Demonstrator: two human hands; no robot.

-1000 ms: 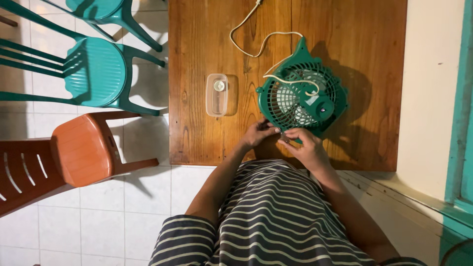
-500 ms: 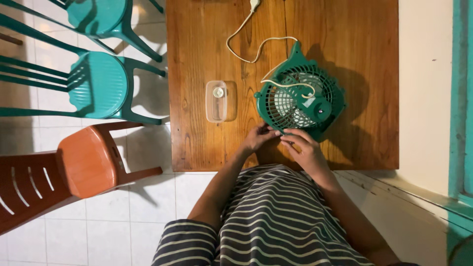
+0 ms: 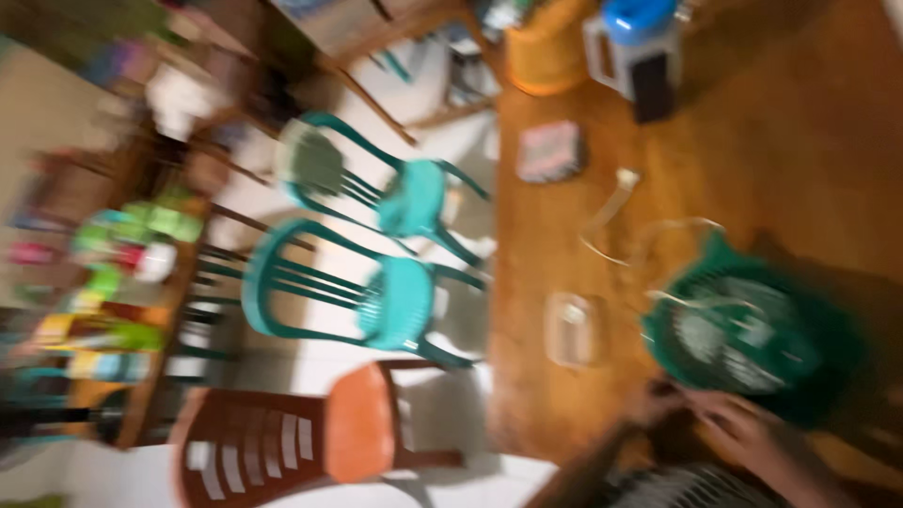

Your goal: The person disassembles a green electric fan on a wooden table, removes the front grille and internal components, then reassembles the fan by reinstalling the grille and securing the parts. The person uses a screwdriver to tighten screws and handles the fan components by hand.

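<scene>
Green fan (image 3: 743, 339) on wooden table (image 3: 809, 141), just beyond both hands' blurred grip

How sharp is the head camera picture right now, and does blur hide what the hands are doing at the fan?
Head view: heavy motion blur smears everything. The green fan and both hands, left and right, show only as soft shapes at its near edge; fingers and grip cannot be made out. Lighting is warm and dim, without glare.

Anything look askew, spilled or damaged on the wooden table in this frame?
Nothing clearly is, though the picture is heavily motion-blurred. The green fan lies flat on the wooden table, both hands (left hand, right hand) at its near edge. Its pale cord trails loosely across the tabletop. No spill shows.
</scene>
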